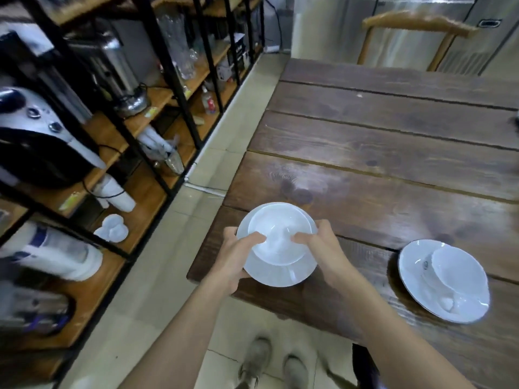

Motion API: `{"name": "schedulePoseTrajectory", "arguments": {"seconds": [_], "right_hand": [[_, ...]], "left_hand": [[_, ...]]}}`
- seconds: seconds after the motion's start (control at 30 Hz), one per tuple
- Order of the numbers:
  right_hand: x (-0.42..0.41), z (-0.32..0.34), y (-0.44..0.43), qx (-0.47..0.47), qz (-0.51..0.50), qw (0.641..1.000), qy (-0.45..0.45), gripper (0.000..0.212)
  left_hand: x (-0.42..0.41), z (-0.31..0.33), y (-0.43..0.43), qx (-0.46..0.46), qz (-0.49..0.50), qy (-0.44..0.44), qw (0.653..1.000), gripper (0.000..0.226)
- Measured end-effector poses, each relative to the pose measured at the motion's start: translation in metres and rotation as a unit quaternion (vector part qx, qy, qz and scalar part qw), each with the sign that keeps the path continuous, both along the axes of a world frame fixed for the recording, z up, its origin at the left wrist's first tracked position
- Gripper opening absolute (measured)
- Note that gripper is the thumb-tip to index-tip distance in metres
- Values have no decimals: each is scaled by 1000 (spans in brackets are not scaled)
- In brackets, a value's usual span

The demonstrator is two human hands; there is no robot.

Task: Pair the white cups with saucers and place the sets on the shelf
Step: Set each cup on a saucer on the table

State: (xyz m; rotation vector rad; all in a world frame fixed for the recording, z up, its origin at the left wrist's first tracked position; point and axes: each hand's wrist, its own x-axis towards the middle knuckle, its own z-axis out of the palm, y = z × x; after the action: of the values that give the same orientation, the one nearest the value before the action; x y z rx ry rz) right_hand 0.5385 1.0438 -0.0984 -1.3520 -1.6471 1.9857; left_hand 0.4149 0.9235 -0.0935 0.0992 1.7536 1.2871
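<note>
No text, brand, number or sign can be read anywhere in the view. The saucer (415, 265) at about four o'clock carries a small dark mark beside its cup, too small and blurred to make out. On the shelf (196, 77) toward eleven o'clock, a bottle (208, 101) has a red label and some boxes (236, 56) show dark print, but motion blur leaves every letter illegible.

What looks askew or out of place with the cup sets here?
The second cup on the right saucer appears tipped on its side, mouth facing sideways rather than up. The cup in both hands sits upright on its saucer. No spills or breakage visible.
</note>
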Motion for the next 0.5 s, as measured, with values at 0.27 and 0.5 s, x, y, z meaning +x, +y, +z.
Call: {"name": "schedulePoseTrajectory", "arguments": {"seconds": [0.27,0.5], "right_hand": [[-56,31,-52,31,84,995,40,37],[-111,66,-126,71,135,987,57,43]], "left_hand": [[-21,27,-74,47,151,65,985,49],[-58,52,-157,99,202,62,972,46]]}}
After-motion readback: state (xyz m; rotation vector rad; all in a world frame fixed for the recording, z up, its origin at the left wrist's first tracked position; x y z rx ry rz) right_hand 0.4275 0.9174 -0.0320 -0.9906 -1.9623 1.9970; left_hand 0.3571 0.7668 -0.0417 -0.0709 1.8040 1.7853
